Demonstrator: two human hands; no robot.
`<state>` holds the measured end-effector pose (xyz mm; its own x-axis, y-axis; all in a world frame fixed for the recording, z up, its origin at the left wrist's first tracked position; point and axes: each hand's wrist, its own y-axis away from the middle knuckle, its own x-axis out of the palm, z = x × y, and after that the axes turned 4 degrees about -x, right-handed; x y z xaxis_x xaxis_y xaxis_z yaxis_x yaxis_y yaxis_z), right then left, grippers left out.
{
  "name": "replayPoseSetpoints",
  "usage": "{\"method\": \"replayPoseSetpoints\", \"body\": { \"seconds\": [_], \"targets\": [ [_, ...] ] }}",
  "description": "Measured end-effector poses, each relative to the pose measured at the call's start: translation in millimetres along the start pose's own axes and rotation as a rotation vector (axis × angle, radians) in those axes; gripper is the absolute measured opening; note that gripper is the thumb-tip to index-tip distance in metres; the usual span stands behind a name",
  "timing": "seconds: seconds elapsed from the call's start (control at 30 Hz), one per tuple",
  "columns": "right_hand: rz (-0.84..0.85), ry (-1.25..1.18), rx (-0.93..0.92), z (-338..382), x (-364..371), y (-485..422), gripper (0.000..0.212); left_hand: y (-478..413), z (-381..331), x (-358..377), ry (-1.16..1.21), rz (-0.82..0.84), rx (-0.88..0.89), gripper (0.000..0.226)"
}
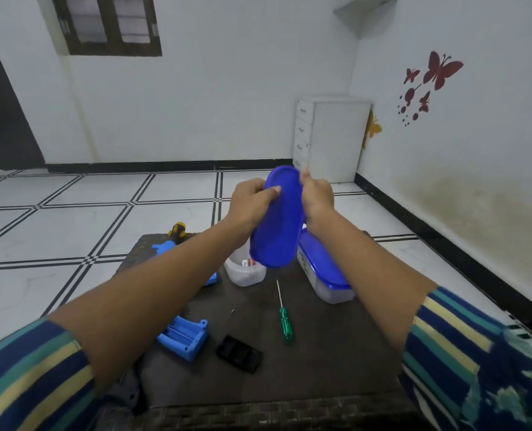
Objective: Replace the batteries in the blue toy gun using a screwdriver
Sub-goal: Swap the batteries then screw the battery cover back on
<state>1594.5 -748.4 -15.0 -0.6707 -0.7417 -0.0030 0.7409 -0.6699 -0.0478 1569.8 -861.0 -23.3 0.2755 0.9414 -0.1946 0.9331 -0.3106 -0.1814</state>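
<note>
A: Fingers first – what's each doing?

B: Left hand (249,203) has its thumb pressed flat on the face of a blue oval plastic lid (278,219), other fingers curled round the lid's left edge. Right hand (316,194) pinches the right edge, thumb tip up near the top rim. So both closed on the lid; it's held up on end, tilted, above the table.

A: What's under it?

B: Directly below sits an open translucent plastic tub (246,272), w/ a couple of small items inside – red & white, too small to tell what. Just right of that tub, partly behind the right forearm, a second translucent tub w/ its blue lid on (323,272).

A: And the toy gun?

B: Blue toy gun (165,246) lies at the table's far left, mostly hidden by the left forearm; one blue bit shows beside the arm near the open tub. Closer in, a light blue plastic battery holder piece (185,339) lies left of centre, w/ a black rectangular cover (239,353) just beside it on the right.

A: Screwdriver?

B: Green-handled screwdriver (284,318) lies flat mid-table, shaft pointing away toward the tubs, untouched. A tiny dark screw (233,311) lies left of it. A yellow & black tool handle (177,231) sits at the far left corner, beyond the gun.

A: Surface?

B: Dark low table w/ woven edge (289,412) on a white tiled floor (72,213). Striped blue, teal & yellow sleeves (25,368) on both arms.
</note>
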Motion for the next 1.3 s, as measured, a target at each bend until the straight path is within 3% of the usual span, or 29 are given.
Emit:
{"method": "replayPoseSetpoints", "body": {
  "seconds": [0.1, 0.17, 0.27, 0.3, 0.33, 0.4, 0.5, 0.6, 0.77, 0.9, 1.0, 1.13, 1.3],
  "targets": [
    [0.103, -0.236, 0.253, 21.2, -44.7, 18.6, 0.058, 13.5, -19.0, 17.1, -0.1, 0.051, 0.278, 0.016],
    [0.119, -0.288, 0.36, 26.0, -81.9, 26.3, 0.052, 19.3, -21.6, 29.3, -0.221, 0.134, 0.417, 0.021],
    [0.025, -0.406, 0.291, 9.4, -119.5, 34.5, 0.017, 26.7, -5.7, 44.9, -0.507, 0.23, 0.588, 0.029],
    [-0.057, -0.303, 0.236, -1.4, -124.3, 35.8, 0.005, 26.5, 4.2, 49.4, -0.611, 0.241, 0.663, 0.032],
    [-0.131, -0.142, 0.176, -15.0, -126.2, 36.8, 0.008, 27.6, 12.6, 54.0, -0.707, 0.253, 0.699, 0.034],
    [-0.2, 0.175, 0.048, -40.0, -124.8, 43.6, 0.016, 32.1, 28.0, 63.4, -0.887, 0.288, 0.654, 0.04],
    [-0.183, 0.409, -0.095, -68.3, -118.3, 52.8, 0.028, 39.6, 51.8, 68.2, -1.074, 0.327, 0.544, 0.048],
    [-0.172, 0.443, -0.184, -88.7, -114.3, 50.1, 0.023, 40.6, 62.9, 70.5, -1.048, 0.34, 0.461, 0.054],
    [-0.21, 0.445, -0.239, -108.3, -110.8, 43.3, 0.022, 47.6, 56.0, 70.7, -0.991, 0.504, 0.277, 0.072],
    [-0.266, 0.537, -0.35, -107.2, -111.3, 51.6, 0.02, 59.5, 61.8, 59.9, -0.95, 0.248, 0.278, 0.074],
    [-0.31, 0.669, -0.539, -99.3, -102.8, 64.4, 0.021, 61.3, 73.6, 43.2, -1.028, 0.016, 0.127, 0.071],
    [-0.096, 0.722, -0.771, -94.0, -65.9, 86.8, 0.023, 70.1, 89.6, 20.8, -0.95, -0.027, -0.122, 0.055],
    [0.236, 0.644, -0.644, -96.2, -35.9, 99.5, 0.031, 78.2, 105.4, 0.1, -0.777, -0.044, 0.079, 0.033]
  ]
}}
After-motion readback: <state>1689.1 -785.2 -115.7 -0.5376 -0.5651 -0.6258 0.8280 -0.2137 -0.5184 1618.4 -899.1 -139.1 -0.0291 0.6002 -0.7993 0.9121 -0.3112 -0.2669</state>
